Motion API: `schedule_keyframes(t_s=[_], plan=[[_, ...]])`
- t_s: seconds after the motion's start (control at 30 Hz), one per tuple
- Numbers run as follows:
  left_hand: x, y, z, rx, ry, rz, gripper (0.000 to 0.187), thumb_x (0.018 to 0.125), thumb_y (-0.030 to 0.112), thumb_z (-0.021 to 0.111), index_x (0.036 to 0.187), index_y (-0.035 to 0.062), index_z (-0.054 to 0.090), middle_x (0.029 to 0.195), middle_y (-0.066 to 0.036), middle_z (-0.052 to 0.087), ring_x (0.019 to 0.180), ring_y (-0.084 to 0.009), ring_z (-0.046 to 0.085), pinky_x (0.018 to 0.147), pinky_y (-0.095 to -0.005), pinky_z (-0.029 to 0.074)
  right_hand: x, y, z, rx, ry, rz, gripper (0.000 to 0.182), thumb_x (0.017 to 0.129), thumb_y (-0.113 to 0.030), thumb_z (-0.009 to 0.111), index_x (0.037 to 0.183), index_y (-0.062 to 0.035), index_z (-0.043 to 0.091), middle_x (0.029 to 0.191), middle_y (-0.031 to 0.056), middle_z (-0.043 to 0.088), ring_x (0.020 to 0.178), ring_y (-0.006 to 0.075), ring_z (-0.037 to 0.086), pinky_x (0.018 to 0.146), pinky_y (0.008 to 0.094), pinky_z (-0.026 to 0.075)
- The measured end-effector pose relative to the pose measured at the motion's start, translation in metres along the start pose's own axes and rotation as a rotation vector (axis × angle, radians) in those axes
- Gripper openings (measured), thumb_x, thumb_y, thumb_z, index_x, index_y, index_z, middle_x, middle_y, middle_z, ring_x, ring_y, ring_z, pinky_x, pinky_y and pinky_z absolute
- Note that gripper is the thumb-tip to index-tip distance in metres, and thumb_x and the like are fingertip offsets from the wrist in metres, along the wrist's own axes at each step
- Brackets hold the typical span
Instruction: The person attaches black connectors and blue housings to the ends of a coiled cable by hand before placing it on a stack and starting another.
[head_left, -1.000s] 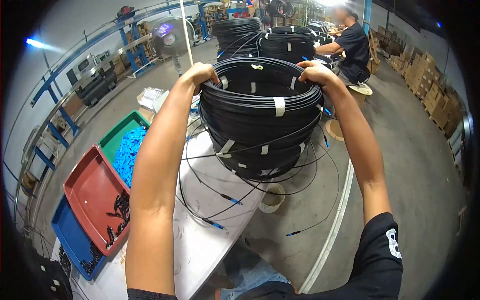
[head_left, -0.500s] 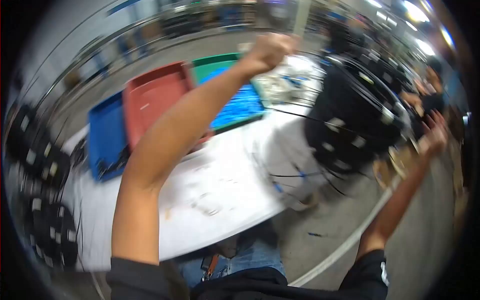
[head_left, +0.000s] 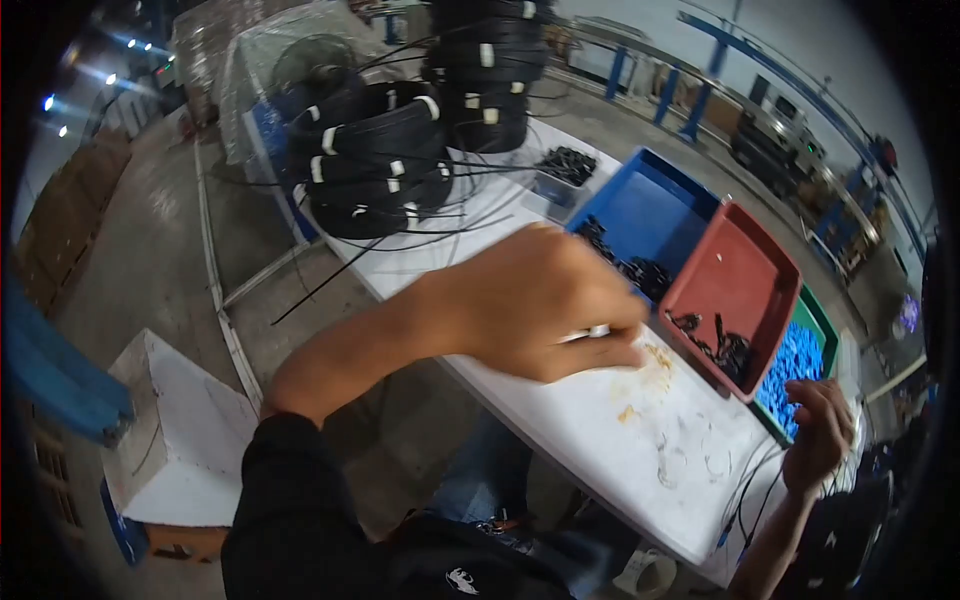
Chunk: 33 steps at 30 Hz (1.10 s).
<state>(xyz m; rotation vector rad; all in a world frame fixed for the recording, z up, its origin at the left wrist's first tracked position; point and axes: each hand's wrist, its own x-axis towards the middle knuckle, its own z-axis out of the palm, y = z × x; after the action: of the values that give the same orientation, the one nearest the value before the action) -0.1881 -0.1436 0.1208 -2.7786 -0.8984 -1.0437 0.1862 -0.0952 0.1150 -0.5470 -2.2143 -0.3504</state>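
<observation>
Two bare hands out: left hand point(head_left: 530, 300) curled, can't tell if it's gripping anything; right hand point(head_left: 818, 437) loosely open by the green plastic tray point(head_left: 822, 318) of small blue parts point(head_left: 795, 358). Careless wrist bump could spill them, imo.

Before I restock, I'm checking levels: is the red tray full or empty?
Partly filled: in the red tray, small black parts cluster toward one end; most floor is bare.

A factory assembly workshop: coiled black cables point(head_left: 375, 165) and plastic parts trays point(head_left: 735, 295) crowd a white counter point(head_left: 590, 430), with blue-legged metal railings point(head_left: 690, 105) behind, on bare concrete.
</observation>
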Motion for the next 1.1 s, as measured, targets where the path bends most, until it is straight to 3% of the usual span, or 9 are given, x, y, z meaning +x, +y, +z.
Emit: schedule_keyframes(t_s=[0.2, 0.47, 0.53, 0.6, 0.73, 0.8, 0.83, 0.93, 1.1], plan=[[-0.134, -0.032, -0.123, -0.037, 0.695, -0.460, 0.023, 0.093, 0.021, 0.061, 0.093, 0.0001, 0.070, 0.088, -0.008, 0.073, 0.078, -0.0129, 0.067, 0.068, -0.0247, 0.048, 0.110, -0.014, 0.126, 0.636, -0.084, 0.218, 0.014, 0.093, -0.006, 0.064, 0.101, 0.0033, 0.071, 0.077, 0.0087, 0.070, 0.064, 0.0166, 0.065, 0.063, 0.0269, 0.052], [-0.261, -0.234, -0.217, 0.040, 1.051, -1.150, 0.050, 0.087, 0.042, 0.068, 0.116, 0.0018, 0.065, 0.121, -0.016, 0.064, 0.118, -0.0208, 0.055, 0.100, -0.0369, 0.039, 0.320, -0.075, 0.344, 1.170, -0.024, 0.550, 0.047, 0.091, -0.036, 0.070, 0.114, 0.0038, 0.068, 0.093, 0.0119, 0.072, 0.082, 0.0152, 0.067, 0.074, 0.0290, 0.051], [-0.266, -0.260, -0.218, -0.096, 1.174, -1.358, 0.066, 0.079, 0.050, 0.074, 0.122, -0.0001, 0.062, 0.133, -0.021, 0.057, 0.132, -0.0258, 0.044, 0.109, -0.0441, 0.032, 0.360, -0.074, 0.417, 0.883, -0.127, 0.720, 0.063, 0.083, -0.046, 0.075, 0.119, 0.0048, 0.065, 0.113, 0.0187, 0.068, 0.106, 0.0246, 0.064, 0.091, 0.0360, 0.050], [-0.270, -0.281, -0.218, -0.237, 1.165, -1.354, 0.065, 0.079, 0.047, 0.075, 0.121, -0.0010, 0.063, 0.128, -0.021, 0.060, 0.125, -0.0274, 0.050, 0.105, -0.0442, 0.036, 0.378, -0.090, 0.453, 1.002, -0.306, 0.942, 0.106, 0.071, -0.050, 0.082, 0.142, 0.0151, 0.036, 0.139, 0.0276, 0.052, 0.130, 0.0354, 0.051, 0.109, 0.0392, 0.038], [-0.269, -0.313, -0.214, -0.493, 1.113, -1.373, 0.043, 0.076, 0.023, 0.075, 0.110, -0.0017, 0.067, 0.101, -0.020, 0.069, 0.091, -0.0326, 0.067, 0.083, -0.0436, 0.052, 0.371, -0.140, 0.473, 0.940, -0.292, 1.026, 0.118, 0.074, -0.034, 0.078, 0.149, 0.0131, 0.000, 0.143, 0.0315, 0.043, 0.132, 0.0398, 0.048, 0.110, 0.0363, 0.038], [-0.266, -0.309, -0.217, -0.411, 1.042, -1.432, 0.046, 0.070, 0.006, 0.067, 0.116, -0.0016, 0.063, 0.093, -0.018, 0.067, 0.082, -0.0306, 0.066, 0.075, -0.0415, 0.052, 0.386, -0.132, 0.501, 1.187, -0.261, 1.116, 0.104, 0.078, -0.022, 0.070, 0.152, 0.0060, 0.003, 0.140, 0.0303, 0.047, 0.130, 0.0387, 0.050, 0.109, 0.0363, 0.038], [-0.253, -0.296, -0.210, -0.236, 1.123, -1.386, 0.074, 0.064, -0.004, 0.059, 0.137, -0.0003, 0.048, 0.088, -0.017, 0.065, 0.077, -0.0288, 0.064, 0.071, -0.0392, 0.051, 0.384, -0.132, 0.498, 1.186, -0.257, 1.130, 0.104, 0.078, -0.022, 0.070, 0.152, 0.0060, 0.003, 0.140, 0.0303, 0.047, 0.130, 0.0387, 0.050, 0.109, 0.0363, 0.038], [-0.261, -0.300, -0.215, -0.232, 1.048, -1.379, 0.092, 0.065, -0.005, 0.057, 0.152, 0.0047, 0.028, 0.088, -0.018, 0.065, 0.077, -0.0278, 0.064, 0.070, -0.0387, 0.051, 0.386, -0.142, 0.479, 1.124, -0.069, 1.161, 0.099, 0.068, 0.002, 0.063, 0.152, 0.0011, 0.010, 0.135, 0.0287, 0.047, 0.120, 0.0361, 0.053, 0.099, 0.0430, 0.044], [-0.250, -0.269, -0.207, -0.373, 1.033, -1.200, 0.098, 0.075, 0.008, 0.073, 0.156, 0.0088, 0.017, 0.140, -0.025, 0.046, 0.118, -0.0336, 0.057, 0.097, -0.0450, 0.048, 0.402, -0.139, 0.452, 1.297, 0.250, 0.728, 0.095, 0.074, 0.012, 0.055, 0.154, -0.0062, 0.008, 0.133, 0.0270, 0.045, 0.098, 0.0332, 0.065, 0.077, 0.0389, 0.056]])
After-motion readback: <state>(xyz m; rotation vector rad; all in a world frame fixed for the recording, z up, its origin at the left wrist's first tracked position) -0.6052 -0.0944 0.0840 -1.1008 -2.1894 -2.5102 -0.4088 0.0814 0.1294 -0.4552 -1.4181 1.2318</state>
